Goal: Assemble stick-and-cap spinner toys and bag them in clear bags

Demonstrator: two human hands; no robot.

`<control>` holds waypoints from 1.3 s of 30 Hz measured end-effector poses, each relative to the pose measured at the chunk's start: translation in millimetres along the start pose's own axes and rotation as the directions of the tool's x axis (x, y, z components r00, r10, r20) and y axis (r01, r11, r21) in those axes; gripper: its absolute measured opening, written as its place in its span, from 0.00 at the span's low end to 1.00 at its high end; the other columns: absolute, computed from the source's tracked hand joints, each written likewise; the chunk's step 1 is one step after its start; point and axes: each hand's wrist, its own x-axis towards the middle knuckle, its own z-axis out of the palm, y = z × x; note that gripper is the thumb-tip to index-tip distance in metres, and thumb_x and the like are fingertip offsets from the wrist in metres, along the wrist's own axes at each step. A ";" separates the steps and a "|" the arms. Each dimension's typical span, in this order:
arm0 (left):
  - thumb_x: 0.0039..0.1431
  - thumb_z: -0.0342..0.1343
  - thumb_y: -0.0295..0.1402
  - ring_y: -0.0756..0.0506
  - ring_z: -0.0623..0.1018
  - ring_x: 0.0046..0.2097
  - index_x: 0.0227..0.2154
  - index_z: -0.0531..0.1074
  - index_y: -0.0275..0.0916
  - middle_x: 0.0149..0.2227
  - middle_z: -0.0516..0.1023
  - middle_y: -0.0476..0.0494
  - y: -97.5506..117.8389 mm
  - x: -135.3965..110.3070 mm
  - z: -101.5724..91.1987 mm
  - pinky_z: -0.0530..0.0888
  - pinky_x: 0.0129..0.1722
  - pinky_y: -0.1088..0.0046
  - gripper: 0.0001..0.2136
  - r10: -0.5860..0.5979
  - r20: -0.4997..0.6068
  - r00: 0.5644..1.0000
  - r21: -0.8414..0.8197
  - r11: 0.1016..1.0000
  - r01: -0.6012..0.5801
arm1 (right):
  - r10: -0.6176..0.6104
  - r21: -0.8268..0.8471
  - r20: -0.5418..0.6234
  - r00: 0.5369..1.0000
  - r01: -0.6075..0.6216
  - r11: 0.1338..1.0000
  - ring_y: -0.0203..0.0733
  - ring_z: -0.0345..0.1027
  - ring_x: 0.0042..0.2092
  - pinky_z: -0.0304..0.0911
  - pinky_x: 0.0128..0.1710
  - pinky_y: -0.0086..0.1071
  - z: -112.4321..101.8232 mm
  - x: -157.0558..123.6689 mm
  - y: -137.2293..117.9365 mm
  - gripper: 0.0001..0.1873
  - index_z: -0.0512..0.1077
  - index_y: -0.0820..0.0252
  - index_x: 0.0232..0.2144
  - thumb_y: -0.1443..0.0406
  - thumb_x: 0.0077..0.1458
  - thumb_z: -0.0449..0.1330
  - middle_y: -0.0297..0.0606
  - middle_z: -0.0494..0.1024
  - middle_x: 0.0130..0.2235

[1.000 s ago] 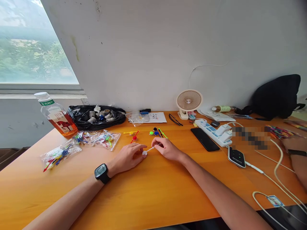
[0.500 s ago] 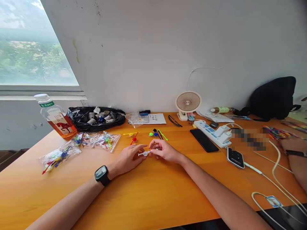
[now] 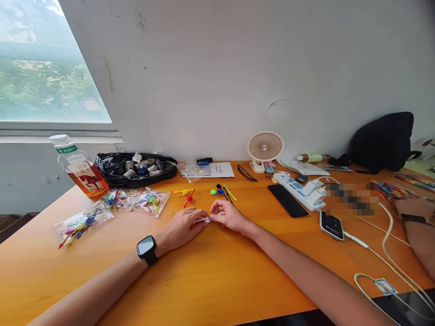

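Note:
A white plastic arrow spinner (image 3: 201, 220) with a round hub is held low over the table between my two hands. My left hand (image 3: 181, 226), a black watch on its wrist, is closed round one end of it. My right hand (image 3: 231, 217) pinches it at the hub side, and its fingertips hide part of it. Beyond my hands lie a yellow arrow spinner (image 3: 185, 192) and a red one (image 3: 190, 199). To their right are small round green (image 3: 213, 192) and blue (image 3: 220, 192) pieces with black and green arrows (image 3: 232, 194).
Clear bags of coloured parts (image 3: 84, 222) lie left, near a large drink bottle (image 3: 83, 174) and a black plastic bag (image 3: 112, 179). A fan (image 3: 265, 147), phone (image 3: 287, 200), power strip (image 3: 299, 192) and cables stand right. Another person's arm (image 3: 416, 226) rests at the far right.
My hands have drawn closer together round the white arrow spinner, which has tilted so its hub shows less of its face. The view has shifted slightly.

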 end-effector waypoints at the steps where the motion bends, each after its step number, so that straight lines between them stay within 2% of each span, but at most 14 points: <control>1: 0.74 0.54 0.38 0.43 0.82 0.44 0.49 0.75 0.45 0.44 0.84 0.44 1.6 1.2 1.1 0.75 0.44 0.68 0.08 -0.012 -0.006 1.000 -0.005 1.000 0.012 | -0.003 0.005 -0.011 1.000 0.003 1.000 0.31 0.61 0.23 0.54 0.21 0.26 -0.3 -0.3 0.5 0.25 0.69 0.58 0.35 0.55 0.42 0.77 0.27 0.73 0.28; 7: 0.69 0.57 0.33 0.45 0.82 0.35 0.41 0.76 0.45 0.36 0.84 0.49 17.5 6.3 7.5 0.70 0.35 0.72 0.03 -0.130 -0.037 0.991 0.027 0.991 0.131 | -0.027 0.007 -0.125 0.992 0.028 1.000 0.29 0.61 0.22 0.56 0.19 0.26 1.4 -7.1 3.9 0.20 0.69 0.58 0.36 0.58 0.48 0.73 0.27 0.72 0.30; 13: 0.70 0.56 0.35 0.47 0.79 0.31 0.47 0.75 0.46 0.36 0.84 0.50 18.2 4.8 8.8 0.68 0.32 0.71 0.06 -0.159 -0.050 0.986 0.011 0.987 0.160 | -0.009 0.006 -0.155 0.988 0.010 1.000 0.30 0.63 0.21 0.57 0.20 0.26 3.7 -7.1 5.2 0.17 0.70 0.59 0.34 0.60 0.47 0.72 0.28 0.74 0.30; 17: 0.70 0.56 0.34 0.46 0.80 0.32 0.44 0.77 0.46 0.35 0.83 0.49 18.0 6.2 6.8 0.69 0.33 0.71 0.06 -0.125 -0.024 0.992 0.013 0.992 0.125 | -0.036 0.013 -0.163 0.986 0.039 0.999 0.29 0.62 0.21 0.57 0.19 0.26 3.4 -6.4 6.9 0.15 0.70 0.59 0.34 0.61 0.48 0.70 0.28 0.73 0.30; 23: 0.68 0.54 0.30 0.43 0.79 0.42 0.40 0.73 0.43 0.42 0.81 0.44 23.0 8.8 3.2 0.73 0.41 0.67 0.03 -0.016 -0.016 1.000 0.053 0.998 0.017 | -0.055 -0.018 -0.132 0.990 0.053 0.998 0.30 0.64 0.20 0.57 0.18 0.25 3.7 -3.0 9.8 0.16 0.70 0.59 0.34 0.62 0.46 0.72 0.27 0.73 0.28; 26: 0.68 0.55 0.30 0.41 0.77 0.44 0.43 0.70 0.44 0.43 0.79 0.43 23.5 7.2 2.0 0.74 0.45 0.63 0.03 0.029 -0.018 0.999 0.090 0.996 -0.028 | -0.043 -0.052 -0.155 0.987 0.036 0.998 0.31 0.64 0.19 0.55 0.15 0.25 1.5 -5.7 5.5 0.17 0.70 0.57 0.34 0.57 0.49 0.72 0.29 0.74 0.29; 28: 0.66 0.58 0.32 0.39 0.76 0.47 0.46 0.68 0.44 0.47 0.78 0.42 23.5 5.4 0.5 0.74 0.49 0.60 0.08 0.040 -0.059 0.997 0.080 0.996 -0.035 | -0.050 -0.081 -0.218 0.975 0.033 0.996 0.30 0.63 0.18 0.52 0.12 0.26 -3.0 -9.5 1.3 0.18 0.70 0.57 0.35 0.52 0.54 0.69 0.32 0.77 0.36; 31: 0.65 0.61 0.35 0.38 0.74 0.53 0.47 0.66 0.44 0.52 0.76 0.40 24.4 2.8 -3.3 0.72 0.56 0.56 0.12 0.029 -0.177 0.984 0.046 0.999 -0.021 | -0.093 -0.120 -0.323 0.942 0.056 0.991 0.27 0.61 0.17 0.50 0.12 0.27 -12.2 -14.5 -3.1 0.20 0.71 0.56 0.37 0.47 0.57 0.66 0.37 0.79 0.46; 33: 0.67 0.60 0.36 0.37 0.73 0.55 0.47 0.65 0.44 0.53 0.75 0.39 25.2 1.5 -6.8 0.71 0.58 0.55 0.11 0.027 -0.242 0.970 0.039 0.999 -0.018 | -0.094 -0.108 -0.323 0.942 0.062 0.992 0.27 0.60 0.17 0.50 0.13 0.28 -16.7 -15.7 -4.2 0.21 0.73 0.56 0.40 0.46 0.57 0.66 0.38 0.80 0.48; 34: 0.68 0.59 0.36 0.37 0.72 0.56 0.47 0.65 0.44 0.53 0.75 0.39 25.5 0.9 -8.5 0.71 0.58 0.55 0.10 0.026 -0.266 0.964 0.038 0.999 -0.017 | -0.091 -0.097 -0.308 0.947 0.064 0.993 0.28 0.60 0.18 0.50 0.14 0.28 -17.9 -15.6 -4.5 0.22 0.74 0.55 0.41 0.45 0.57 0.66 0.37 0.81 0.45; 36: 0.70 0.58 0.36 0.37 0.72 0.57 0.48 0.66 0.44 0.52 0.75 0.40 25.6 0.2 -11.7 0.71 0.58 0.56 0.09 0.023 -0.312 0.950 0.042 0.999 -0.010 | -0.124 -0.098 -0.316 0.941 0.098 0.990 0.29 0.56 0.18 0.49 0.17 0.28 -18.7 -14.9 -5.8 0.23 0.76 0.58 0.35 0.43 0.58 0.64 0.33 0.78 0.33; 38: 0.71 0.56 0.36 0.37 0.72 0.57 0.49 0.67 0.44 0.52 0.76 0.40 24.8 -0.1 -14.2 0.71 0.58 0.56 0.08 0.008 -0.366 0.931 0.059 0.998 0.014 | -0.214 -0.130 -0.391 0.895 0.176 0.976 0.30 0.50 0.19 0.47 0.20 0.29 -20.1 -14.0 -8.4 0.28 0.73 0.59 0.24 0.42 0.61 0.62 0.28 0.65 0.20; 39: 0.72 0.55 0.35 0.38 0.72 0.56 0.49 0.67 0.44 0.52 0.76 0.40 24.1 -0.1 -15.2 0.71 0.58 0.56 0.07 0.001 -0.390 0.921 0.071 0.997 0.028 | -0.260 -0.148 -0.437 0.861 0.216 0.965 0.31 0.48 0.20 0.46 0.22 0.30 -22.0 -13.5 -9.9 0.31 0.71 0.59 0.20 0.42 0.62 0.61 0.27 0.58 0.18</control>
